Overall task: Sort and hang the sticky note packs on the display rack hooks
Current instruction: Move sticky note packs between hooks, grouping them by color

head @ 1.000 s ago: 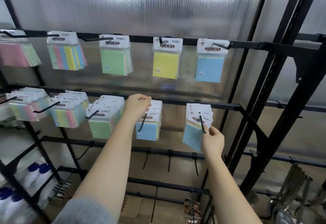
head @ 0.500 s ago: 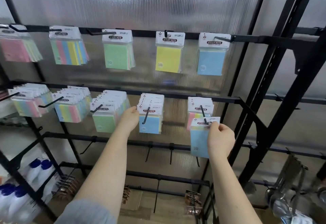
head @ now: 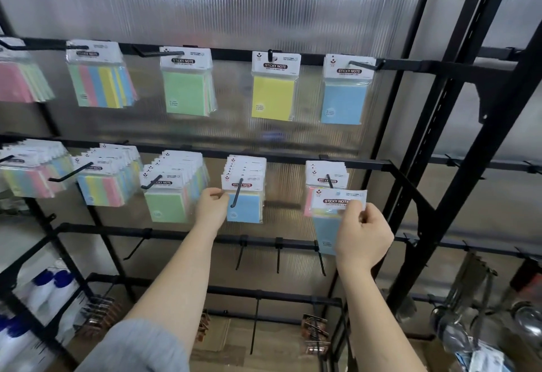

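My right hand [head: 362, 236] pinches the white header card of a blue sticky note pack [head: 330, 222], held off its hook just below and in front of the rightmost stack [head: 325, 175] on the middle rail. My left hand [head: 211, 207] grips the lower left edge of the front pack in the blue stack [head: 245, 189] on the neighbouring hook [head: 237, 192]. A green stack [head: 170, 189] hangs left of that hand. The top rail carries single green [head: 186, 84], yellow [head: 274, 87] and blue [head: 344, 90] packs.
Striped multicolour stacks [head: 102, 178] hang at the middle left. The black rack frame [head: 434, 125] slants up on the right. Bare hooks [head: 278, 257] stick out of the lower rail. White bottles with blue caps [head: 44, 286] stand at the lower left, metal utensils [head: 469, 298] hang lower right.
My right hand pulled the blue pack off the rightmost hook and down. My left hand dropped from the top of the blue stack to its lower left edge.
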Available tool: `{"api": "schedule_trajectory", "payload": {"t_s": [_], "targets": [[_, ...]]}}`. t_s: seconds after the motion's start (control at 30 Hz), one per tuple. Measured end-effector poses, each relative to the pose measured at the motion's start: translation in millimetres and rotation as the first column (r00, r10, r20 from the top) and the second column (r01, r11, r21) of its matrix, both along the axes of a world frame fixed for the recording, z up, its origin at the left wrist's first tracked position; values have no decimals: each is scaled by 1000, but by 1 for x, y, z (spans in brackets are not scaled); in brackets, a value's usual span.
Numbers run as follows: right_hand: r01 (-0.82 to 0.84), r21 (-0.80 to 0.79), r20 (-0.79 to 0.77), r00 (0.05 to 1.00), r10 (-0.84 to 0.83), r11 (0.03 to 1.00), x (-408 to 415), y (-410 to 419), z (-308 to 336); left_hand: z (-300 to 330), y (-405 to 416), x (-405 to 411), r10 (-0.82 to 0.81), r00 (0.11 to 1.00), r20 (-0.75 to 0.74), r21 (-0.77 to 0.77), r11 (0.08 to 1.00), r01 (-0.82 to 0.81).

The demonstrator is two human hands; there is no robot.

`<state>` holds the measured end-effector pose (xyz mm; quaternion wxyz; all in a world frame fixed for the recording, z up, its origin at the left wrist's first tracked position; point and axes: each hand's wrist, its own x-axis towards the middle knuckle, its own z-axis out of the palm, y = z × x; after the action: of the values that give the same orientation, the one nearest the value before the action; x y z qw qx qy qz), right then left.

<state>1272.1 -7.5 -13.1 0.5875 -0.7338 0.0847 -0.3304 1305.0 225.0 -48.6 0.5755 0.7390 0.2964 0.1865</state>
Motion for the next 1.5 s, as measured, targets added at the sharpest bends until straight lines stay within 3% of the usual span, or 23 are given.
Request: {"api": "schedule_trajectory", "payload": {"t_s": [0.33,0.53,0.67,0.93,1.17,1.33,1.5], "targets": [[-110,89,195,977,91,990,7,-3,13,-13,-14,-1,57,998,26,129,990,-60],[-108,123,201,976,82,986,12,-6,12,-14,-25,-6,-121,985,119,-64,989,130],[-108,136,189,979,81,985,14,-7,10,-8,-25,-9,-110,986,127,-65,991,118],[-158,86,219,966,136,984,13,-4,17,-7,-21,-32,-50,995,86,279,960,24],[-173,86,188,970,155,981,8,4,22,25,-12,-58,-78,992,-102,631,765,126],[-193,112,172,970,172,975,6,11,22,44,-1,-73,-159,963,-218,638,723,265],[-201,139,154,972,179,970,9,12,21,67,5,-85,-192,967,-165,603,757,253]]}}
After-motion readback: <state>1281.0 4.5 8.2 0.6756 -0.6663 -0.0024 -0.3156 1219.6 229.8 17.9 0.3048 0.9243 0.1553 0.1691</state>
